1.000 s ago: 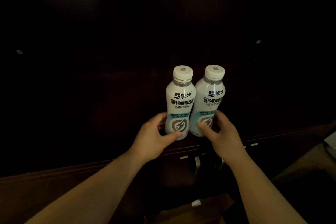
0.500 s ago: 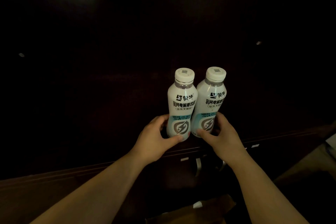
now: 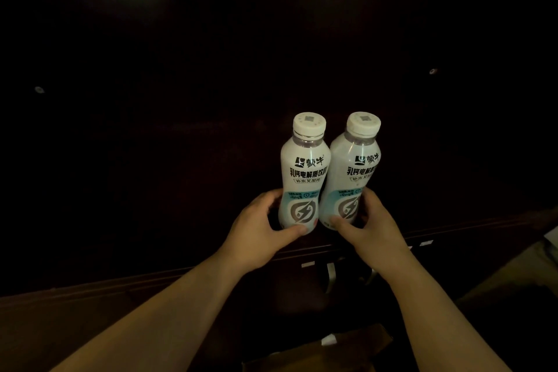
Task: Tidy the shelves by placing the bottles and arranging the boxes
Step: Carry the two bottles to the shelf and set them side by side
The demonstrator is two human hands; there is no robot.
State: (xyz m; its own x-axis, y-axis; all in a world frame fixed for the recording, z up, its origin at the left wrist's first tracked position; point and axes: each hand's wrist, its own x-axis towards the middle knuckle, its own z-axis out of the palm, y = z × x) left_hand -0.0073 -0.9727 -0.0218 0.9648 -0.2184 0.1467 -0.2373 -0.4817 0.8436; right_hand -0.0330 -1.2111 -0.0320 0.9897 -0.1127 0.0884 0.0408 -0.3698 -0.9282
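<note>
Two white drink bottles with white caps and black lettering stand upright side by side, touching, in front of a very dark shelf. My left hand [image 3: 262,232] grips the base of the left bottle [image 3: 303,178]. My right hand [image 3: 367,228] grips the base of the right bottle [image 3: 351,172]. Both labels face me. The shelf board [image 3: 302,251] under them shows only as a dim brown front edge, and whether the bottles rest on it cannot be told.
The shelf interior is almost black, with small pale studs at left [image 3: 39,89] and right [image 3: 433,71]. Below the edge hang metal handles [image 3: 329,278]. A brown cardboard box [image 3: 320,350] sits at the bottom centre. A pale surface [image 3: 513,269] lies at lower right.
Both bottles and hands have shifted slightly lower and to the right in view; the grips are unchanged.
</note>
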